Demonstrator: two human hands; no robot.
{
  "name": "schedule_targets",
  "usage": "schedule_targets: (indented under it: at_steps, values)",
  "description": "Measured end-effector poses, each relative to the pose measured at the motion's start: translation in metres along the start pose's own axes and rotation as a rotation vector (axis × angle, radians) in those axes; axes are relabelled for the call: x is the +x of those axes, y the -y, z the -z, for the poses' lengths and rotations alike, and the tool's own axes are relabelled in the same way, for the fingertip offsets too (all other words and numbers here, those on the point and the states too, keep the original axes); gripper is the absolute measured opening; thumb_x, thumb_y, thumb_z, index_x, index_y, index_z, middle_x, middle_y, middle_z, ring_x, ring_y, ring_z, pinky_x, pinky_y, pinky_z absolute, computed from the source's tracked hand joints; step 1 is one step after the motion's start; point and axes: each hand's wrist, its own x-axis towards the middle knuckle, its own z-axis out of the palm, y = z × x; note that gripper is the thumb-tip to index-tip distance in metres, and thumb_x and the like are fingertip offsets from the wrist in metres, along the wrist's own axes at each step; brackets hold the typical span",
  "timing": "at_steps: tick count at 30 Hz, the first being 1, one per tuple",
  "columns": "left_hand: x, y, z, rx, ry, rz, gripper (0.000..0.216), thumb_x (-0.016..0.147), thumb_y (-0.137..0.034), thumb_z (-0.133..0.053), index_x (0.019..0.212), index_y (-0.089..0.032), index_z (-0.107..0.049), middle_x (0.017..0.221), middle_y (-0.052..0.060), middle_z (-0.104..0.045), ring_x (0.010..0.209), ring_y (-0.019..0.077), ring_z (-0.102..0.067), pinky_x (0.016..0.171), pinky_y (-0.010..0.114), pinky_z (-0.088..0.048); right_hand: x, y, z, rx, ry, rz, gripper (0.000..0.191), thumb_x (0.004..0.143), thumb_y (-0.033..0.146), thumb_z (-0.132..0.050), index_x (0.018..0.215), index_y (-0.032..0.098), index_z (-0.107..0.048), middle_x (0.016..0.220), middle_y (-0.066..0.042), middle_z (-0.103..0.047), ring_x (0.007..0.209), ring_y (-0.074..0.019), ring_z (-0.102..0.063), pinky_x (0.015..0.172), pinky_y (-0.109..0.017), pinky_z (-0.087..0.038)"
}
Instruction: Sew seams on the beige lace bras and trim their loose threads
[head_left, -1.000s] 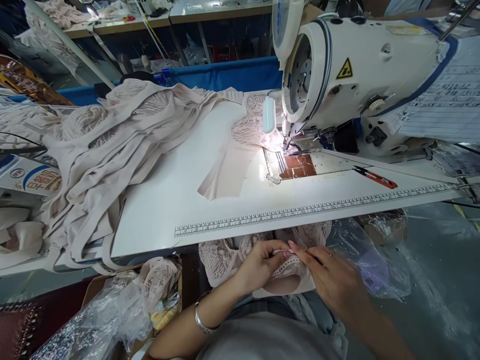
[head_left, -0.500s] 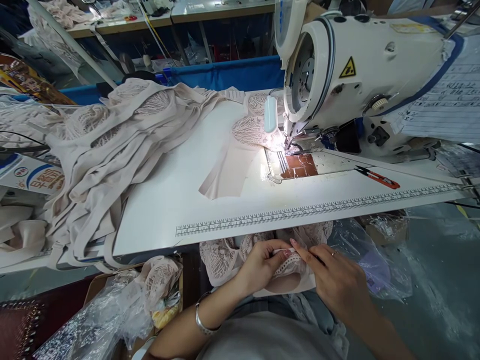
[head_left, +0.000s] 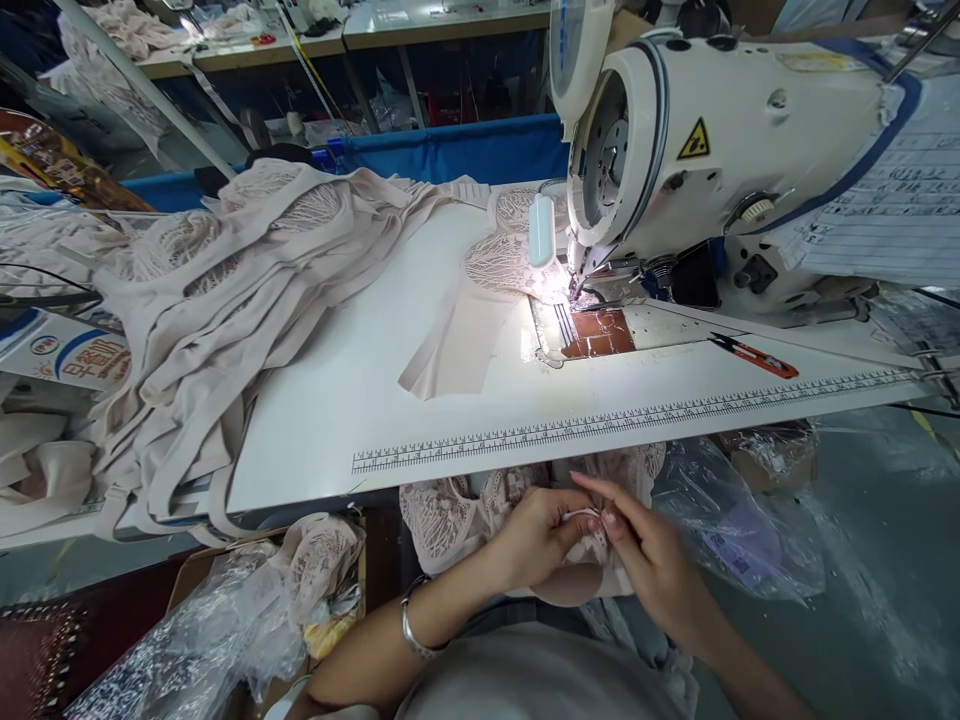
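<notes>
My left hand (head_left: pixel 534 537) and my right hand (head_left: pixel 646 553) meet in my lap below the table's front edge. Both pinch a beige lace garment piece (head_left: pixel 450 515) with a small white strip between the fingertips. A silver bangle (head_left: pixel 414 634) sits on my left wrist. Another beige lace piece (head_left: pixel 480 310) lies on the white sewing table (head_left: pixel 337 400), its end under the needle of the white sewing machine (head_left: pixel 712 150).
A big heap of beige garments (head_left: pixel 217 300) covers the table's left side. Red thread snips (head_left: pixel 754 357) lie right of the needle plate. A ruler strip (head_left: pixel 600 425) runs along the front edge. Plastic bags (head_left: pixel 742 520) and a box of lace pieces (head_left: pixel 300 590) sit below.
My two hands have drawn closer together and slightly lower over the lace piece. My right hand's fingers now curl over the white strip.
</notes>
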Motion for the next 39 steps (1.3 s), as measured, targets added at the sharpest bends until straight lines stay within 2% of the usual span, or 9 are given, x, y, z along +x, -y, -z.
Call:
schedule_targets:
  at_steps: [4,7,9,14,19,22,26,34,39]
  values:
    - [-0.004,0.002,0.004,-0.031,0.082,0.005,0.049,0.096,-0.056,-0.053,0.080,-0.012,-0.066,0.072,0.004,-0.060,0.065,0.0126,-0.049,0.063,0.023,-0.038,0.013,-0.003,0.019,0.511,-0.101,-0.107,0.048,0.098,0.056,-0.052,0.061,0.025,-0.050,0.050,0.007,-0.023,0.040,-0.0105,-0.021,0.037,-0.028,-0.021]
    - [-0.010,0.005,0.014,-0.101,0.059,0.114,0.056,0.090,-0.067,-0.056,0.073,-0.014,-0.057,0.059,-0.004,-0.042,0.055,0.0086,-0.032,0.052,0.021,-0.027,0.022,-0.015,0.054,0.555,-0.344,-0.043,0.055,0.100,0.049,-0.048,0.056,0.026,-0.023,0.051,0.007,-0.014,0.043,-0.0127,-0.012,0.039,-0.031,-0.016]
    - [-0.012,0.007,0.020,-0.135,0.055,0.162,0.058,0.087,-0.070,-0.057,0.072,-0.015,-0.053,0.059,-0.005,-0.036,0.055,0.0082,-0.028,0.051,0.022,-0.025,0.024,-0.019,0.067,0.452,-0.485,-0.012,0.051,0.100,0.044,-0.051,0.057,0.025,-0.032,0.050,0.006,-0.021,0.043,-0.0134,-0.016,0.040,-0.031,-0.020]
    - [-0.008,0.002,0.019,-0.018,0.051,0.077,0.053,0.094,-0.064,-0.050,0.076,-0.014,-0.055,0.066,-0.002,-0.043,0.062,0.0102,-0.036,0.057,0.023,-0.029,0.018,-0.014,0.037,-0.104,-0.071,0.141,0.039,0.096,0.061,-0.054,0.101,0.024,-0.066,0.080,-0.003,-0.056,0.066,-0.0178,-0.056,0.053,-0.031,-0.045]
    - [-0.007,0.000,0.018,0.054,0.037,0.080,0.049,0.098,-0.057,-0.047,0.069,-0.017,-0.045,0.062,-0.004,-0.037,0.059,0.0098,-0.033,0.056,0.024,-0.027,0.021,-0.018,0.010,-0.436,-0.148,0.465,0.029,0.103,0.017,-0.044,0.078,0.022,-0.056,0.074,-0.002,-0.055,0.066,-0.0170,-0.052,0.059,-0.032,-0.043]
    - [-0.007,0.004,0.018,0.038,0.045,0.097,0.050,0.096,-0.059,-0.048,0.069,-0.017,-0.046,0.062,-0.004,-0.037,0.059,0.0103,-0.034,0.056,0.024,-0.028,0.025,-0.016,0.010,-0.344,-0.222,0.468,0.033,0.104,0.020,-0.041,0.073,0.024,-0.051,0.077,-0.003,-0.057,0.068,-0.0183,-0.053,0.059,-0.033,-0.042]
    - [-0.005,0.009,0.015,-0.010,0.060,0.080,0.053,0.095,-0.063,-0.048,0.072,-0.015,-0.055,0.062,-0.003,-0.040,0.059,0.0112,-0.035,0.057,0.025,-0.029,0.022,-0.016,0.008,0.113,0.027,0.348,0.045,0.109,0.043,-0.025,0.070,0.025,-0.040,0.070,-0.001,-0.059,0.061,-0.0160,-0.057,0.071,-0.035,-0.051]
    - [-0.013,0.004,0.026,0.012,0.041,0.020,0.051,0.098,-0.058,-0.047,0.082,-0.013,-0.063,0.066,-0.001,-0.046,0.059,0.0104,-0.036,0.057,0.024,-0.029,0.020,-0.070,0.046,-0.308,-0.096,0.034,0.040,0.102,0.044,-0.039,0.071,0.023,-0.054,0.056,-0.001,-0.050,0.049,-0.0175,-0.048,0.047,-0.029,-0.036]
    - [-0.008,0.000,0.030,-0.034,0.073,-0.024,0.047,0.098,-0.054,-0.050,0.088,-0.012,-0.067,0.074,0.004,-0.057,0.067,0.0143,-0.048,0.064,0.026,-0.037,0.014,-0.039,0.035,-0.047,0.158,0.130,0.032,0.106,0.041,-0.038,0.091,0.023,-0.059,0.073,0.001,-0.054,0.057,-0.0143,-0.052,0.052,-0.025,-0.041]
